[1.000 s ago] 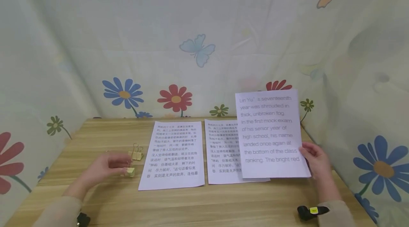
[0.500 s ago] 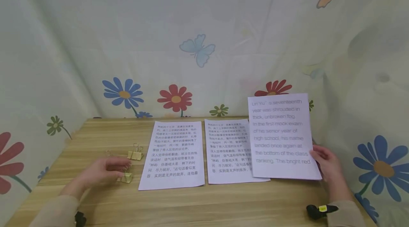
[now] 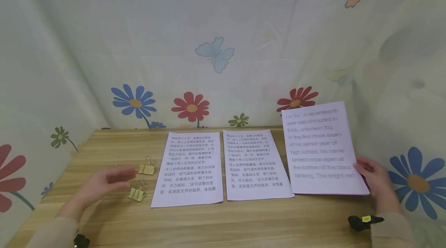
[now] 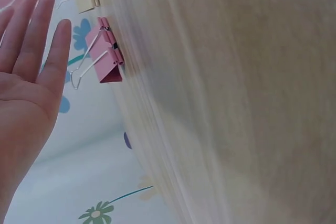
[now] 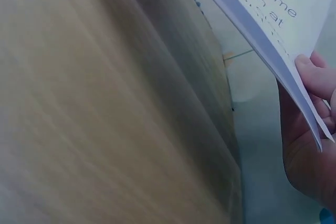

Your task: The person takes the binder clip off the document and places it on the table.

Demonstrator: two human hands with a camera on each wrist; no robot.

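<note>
My right hand (image 3: pixel 379 186) pinches the lower right edge of a thin stack of English-printed paper (image 3: pixel 318 151), tilted up over the right of the table. In the right wrist view the thumb (image 5: pixel 315 77) lies on the printed face, with fingers behind. My left hand (image 3: pixel 104 186) holds nothing; its fingers reach out beside a yellow binder clip (image 3: pixel 137 193). Another yellow binder clip (image 3: pixel 147 168) stands just beyond. A pink binder clip (image 4: pixel 105 56) shows in the left wrist view near the fingers; in the head view the hand mostly hides it.
Two Chinese-printed paper stacks lie side by side mid-table, a left stack (image 3: pixel 188 170) and a right stack (image 3: pixel 256 166). A patterned curtain (image 3: pixel 216 19) hangs behind and around the wooden table (image 3: pixel 195 224).
The right hand has carried the English pages rightward, off the right Chinese stack. The left hand has let go of the nearer yellow binder clip and drawn back slightly left.
</note>
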